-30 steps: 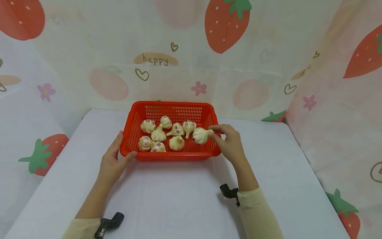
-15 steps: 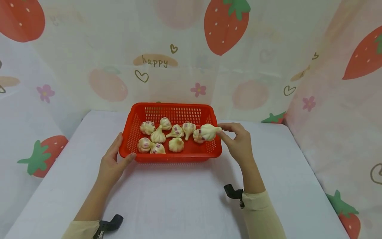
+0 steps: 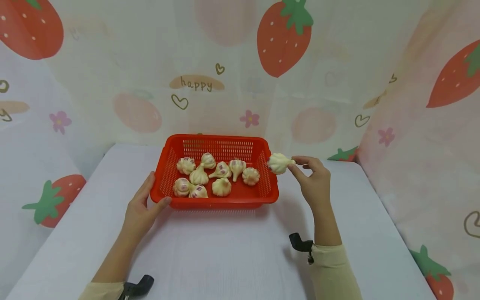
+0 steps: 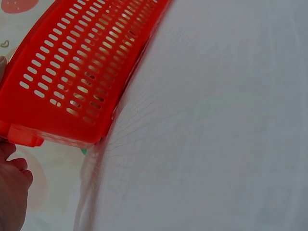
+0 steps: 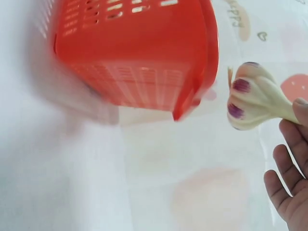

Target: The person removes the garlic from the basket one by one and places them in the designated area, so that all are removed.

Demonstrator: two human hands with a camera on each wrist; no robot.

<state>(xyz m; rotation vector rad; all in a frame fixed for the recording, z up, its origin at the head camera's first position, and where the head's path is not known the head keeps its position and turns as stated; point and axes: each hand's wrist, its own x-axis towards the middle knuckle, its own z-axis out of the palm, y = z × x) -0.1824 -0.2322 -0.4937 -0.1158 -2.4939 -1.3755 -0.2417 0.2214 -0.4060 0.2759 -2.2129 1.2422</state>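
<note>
A red slotted plastic basket (image 3: 221,203) stands on the table with several garlic bulbs (image 3: 198,176) lying in it. My left hand (image 3: 140,210) grips the basket's left end, thumb on the front rim; in the left wrist view its curled fingers (image 4: 17,166) show below the rim. My right hand (image 3: 315,179) pinches one garlic bulb (image 3: 279,163) by its stem, just past the basket's right rim. The right wrist view shows that bulb (image 5: 255,96) with purple patches, stem between thumb and finger, the other fingers loosely spread.
White cloth covers the table (image 3: 225,254). A backdrop (image 3: 240,100) printed with strawberries, hearts and flowers rises behind it and along both sides. A dark wrist mount (image 3: 300,243) sits at the right sleeve, another mount (image 3: 138,287) at the left.
My right hand has carried the pinched garlic bulb rightward, from over the basket to beyond its right rim. A bulb in the basket's right part has come into view. The left hand keeps its grip.
</note>
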